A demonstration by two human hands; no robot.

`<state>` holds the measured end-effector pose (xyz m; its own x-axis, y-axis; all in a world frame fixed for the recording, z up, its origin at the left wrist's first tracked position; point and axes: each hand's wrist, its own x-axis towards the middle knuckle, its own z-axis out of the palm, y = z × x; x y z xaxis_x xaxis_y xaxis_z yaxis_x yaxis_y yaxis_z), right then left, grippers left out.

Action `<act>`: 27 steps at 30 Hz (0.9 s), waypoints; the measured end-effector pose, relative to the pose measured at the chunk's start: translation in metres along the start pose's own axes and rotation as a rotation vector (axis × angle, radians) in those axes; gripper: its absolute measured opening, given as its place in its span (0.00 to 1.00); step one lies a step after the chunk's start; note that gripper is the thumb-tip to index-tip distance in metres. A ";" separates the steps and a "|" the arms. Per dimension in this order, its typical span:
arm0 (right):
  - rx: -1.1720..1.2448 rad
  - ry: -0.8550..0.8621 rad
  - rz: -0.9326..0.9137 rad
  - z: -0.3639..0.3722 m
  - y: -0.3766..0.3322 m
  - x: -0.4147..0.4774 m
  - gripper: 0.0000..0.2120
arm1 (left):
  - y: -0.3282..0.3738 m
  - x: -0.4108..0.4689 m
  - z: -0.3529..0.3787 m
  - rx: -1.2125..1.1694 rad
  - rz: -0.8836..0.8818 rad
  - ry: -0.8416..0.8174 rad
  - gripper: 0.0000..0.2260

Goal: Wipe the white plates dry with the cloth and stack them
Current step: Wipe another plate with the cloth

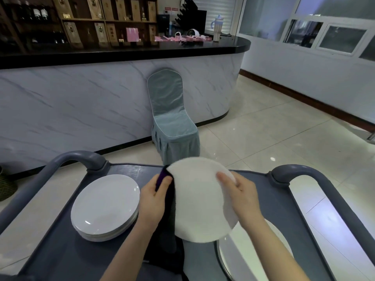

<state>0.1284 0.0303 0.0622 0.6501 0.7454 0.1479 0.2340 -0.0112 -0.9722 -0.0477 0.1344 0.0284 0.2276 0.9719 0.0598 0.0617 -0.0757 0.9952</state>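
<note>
Right hand (241, 197) grips plate (200, 201) rim; left hand (154, 197) pinches cloth (169, 209) against it. Stack (105, 207) left, on cart (60, 254).

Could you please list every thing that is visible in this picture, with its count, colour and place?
held plate: one, white, lifted above the cart, tilted
stack of plates: one stack, exact number cannot be told, white, left side of cart
plates under the right arm: number unclear, white, near right of cart
cloth: one, dark purple, at the held plate's left edge, hanging down
cart: one, grey, with two handles
chair: one, pale blue cover, against the counter
counter: one, marble-look front, black top
cup: one, pale, on the counter
shelves: dark wood, behind the counter
left hand: grips the cloth
right hand: holds the plate's right edge
</note>
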 end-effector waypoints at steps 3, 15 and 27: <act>0.451 0.284 0.310 0.023 0.008 -0.018 0.11 | -0.019 -0.017 0.016 -0.238 -0.273 0.114 0.10; -0.386 -0.358 -0.076 -0.008 -0.019 0.016 0.05 | 0.007 0.008 -0.007 0.187 0.182 -0.202 0.07; 0.502 0.302 0.413 0.037 0.004 -0.026 0.07 | -0.020 -0.023 0.026 -0.354 -0.383 0.293 0.08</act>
<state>0.0853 0.0359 0.0480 0.8026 0.5282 -0.2770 -0.3879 0.1095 -0.9152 -0.0292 0.1077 0.0051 -0.0275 0.9403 -0.3394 -0.2528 0.3219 0.9124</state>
